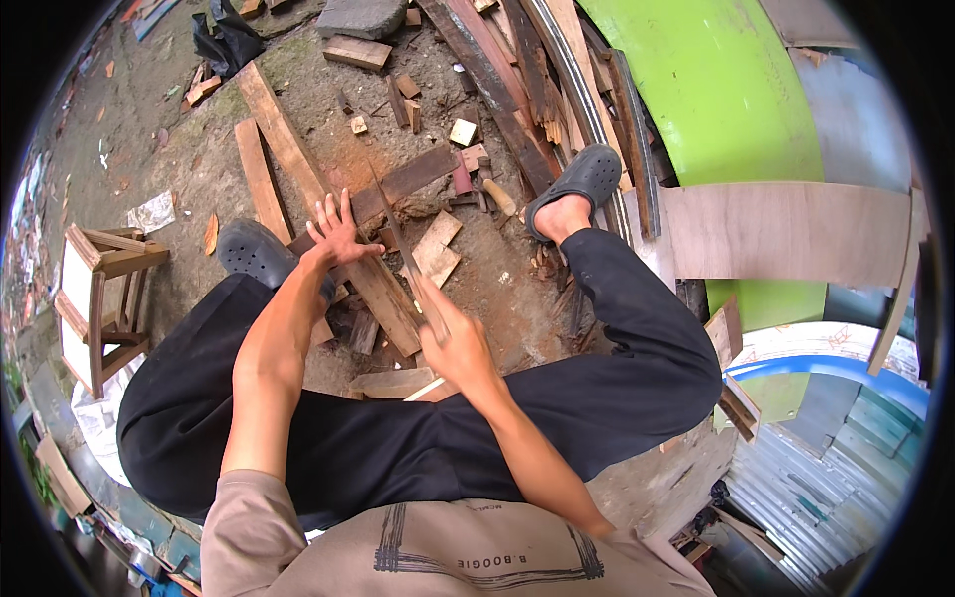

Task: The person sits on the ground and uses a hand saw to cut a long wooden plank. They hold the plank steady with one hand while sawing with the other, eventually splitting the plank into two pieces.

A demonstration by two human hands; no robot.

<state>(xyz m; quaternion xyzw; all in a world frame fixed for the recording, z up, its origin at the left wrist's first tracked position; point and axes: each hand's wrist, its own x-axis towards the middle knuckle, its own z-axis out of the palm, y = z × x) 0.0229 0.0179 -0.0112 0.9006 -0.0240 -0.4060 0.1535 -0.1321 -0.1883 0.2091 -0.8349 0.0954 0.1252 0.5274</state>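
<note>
A long wooden plank (pixel 289 137) slants from the far left toward me and crosses a darker board (pixel 423 171). My left hand (pixel 338 237) rests on the plank with its fingers spread. In my right hand (pixel 460 350) is a handsaw (pixel 406 247), seen almost edge-on, its narrow blade pointing away from me. The blade lies just right of the plank; whether it touches the wood I cannot tell. My right fingers wrap round the saw's handle, partly hiding it. Beyond the blade lies a pale wood offcut (pixel 436 251).
My dark clogs (pixel 583 183) stand either side of the work. A small wooden frame or stool (pixel 104 261) is at the left. Scrap boards (pixel 497 90) pile up at the far middle. Green sheet (pixel 711 90) and corrugated metal (pixel 811 507) lie at the right.
</note>
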